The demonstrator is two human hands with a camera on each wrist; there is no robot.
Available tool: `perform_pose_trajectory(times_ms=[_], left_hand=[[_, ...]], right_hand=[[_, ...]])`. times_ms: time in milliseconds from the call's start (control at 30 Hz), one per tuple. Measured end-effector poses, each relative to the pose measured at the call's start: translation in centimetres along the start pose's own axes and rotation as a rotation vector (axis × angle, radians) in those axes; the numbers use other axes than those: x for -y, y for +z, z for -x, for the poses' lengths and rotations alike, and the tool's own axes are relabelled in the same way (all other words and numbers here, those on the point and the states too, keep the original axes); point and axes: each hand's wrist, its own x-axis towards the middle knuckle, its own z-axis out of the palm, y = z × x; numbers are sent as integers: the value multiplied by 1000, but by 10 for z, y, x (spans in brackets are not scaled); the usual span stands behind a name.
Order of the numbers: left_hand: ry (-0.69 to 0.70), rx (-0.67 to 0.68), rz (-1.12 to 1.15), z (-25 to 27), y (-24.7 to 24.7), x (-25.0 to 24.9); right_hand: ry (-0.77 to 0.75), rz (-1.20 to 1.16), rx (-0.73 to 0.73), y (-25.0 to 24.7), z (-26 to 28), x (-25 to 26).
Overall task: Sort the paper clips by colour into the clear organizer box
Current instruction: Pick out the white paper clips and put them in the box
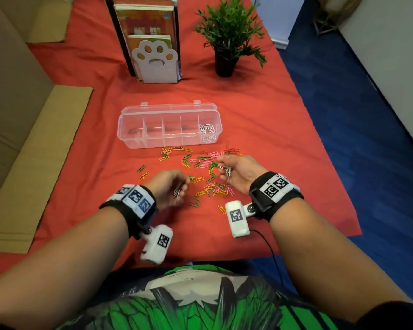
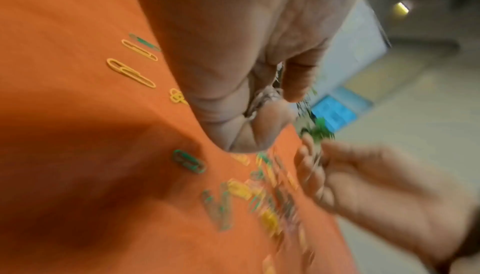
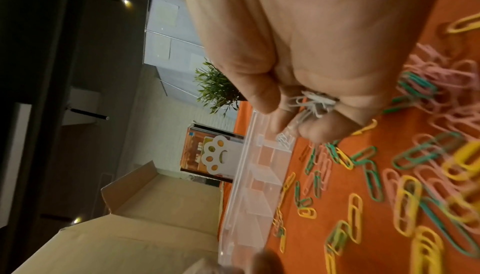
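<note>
A clear organizer box (image 1: 129, 129) lies open on the red cloth; white clips (image 1: 208, 131) fill its rightmost compartment, the others look empty. Loose green, yellow and pink paper clips (image 1: 205, 172) are scattered in front of it. My left hand (image 1: 169, 189) hovers at the pile's near left, fingers curled round a few silver-white clips (image 1: 177, 192), seen blurred in the left wrist view (image 2: 262, 97). My right hand (image 1: 234, 172) is at the pile's right, cupping a bunch of white clips (image 1: 227, 170), also plain in the right wrist view (image 3: 311, 104).
A paw-shaped bookend with books (image 1: 155, 60) and a potted plant (image 1: 227, 36) stand behind the box. Cardboard boxes (image 1: 34, 144) line the left side. The cloth's right edge (image 1: 320, 139) drops to blue floor.
</note>
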Motion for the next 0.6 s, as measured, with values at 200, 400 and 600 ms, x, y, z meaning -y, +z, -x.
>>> perform_pose_trajectory(times_ms=[200,400,600], left_hand=[[90,12,296,-9,9,-67],[163,13,287,-28,39,-124],[231,-152,268,-42,44,-140]], right_hand=[[-137,269,-177,4,-12,34],[-322,390,-317,-4,-24,64],[-363,541,-306,6,-36,81]])
